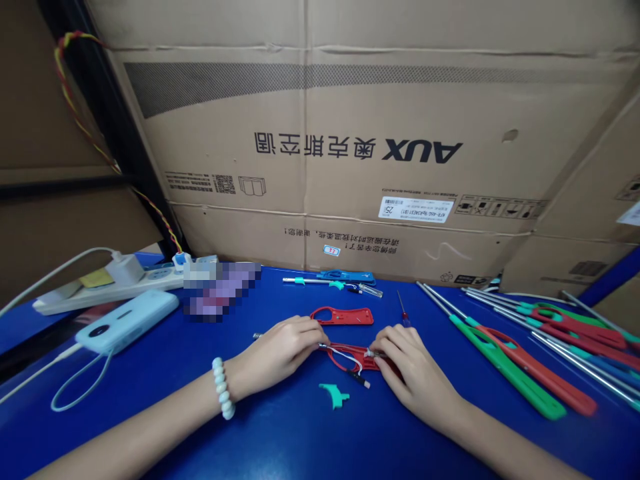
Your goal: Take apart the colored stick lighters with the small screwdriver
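My left hand point(296, 341) is closed around a metal tube point(257, 336), whose end sticks out to the left of my fingers. Its fingertips are at the left end of a red handle half point(345, 349), the open shell of what looks like a long gas lighter. My right hand point(413, 367) pinches at the shell's right end, beside a small whitish part point(371, 353); the fingers partly hide what they grip. A white wire point(353, 359) loops across the shell to a black piece point(358, 379). In front lies a teal trigger point(334, 396).
Behind lies another red handle half point(361, 317), with a screwdriver point(405, 315) to its right. Farther back are a blue handle point(345, 275) and metal rod point(320, 283). Several lighters point(510, 367) lie right. A pale blue phone-like device point(127, 321) and power strip point(150, 277) sit left.
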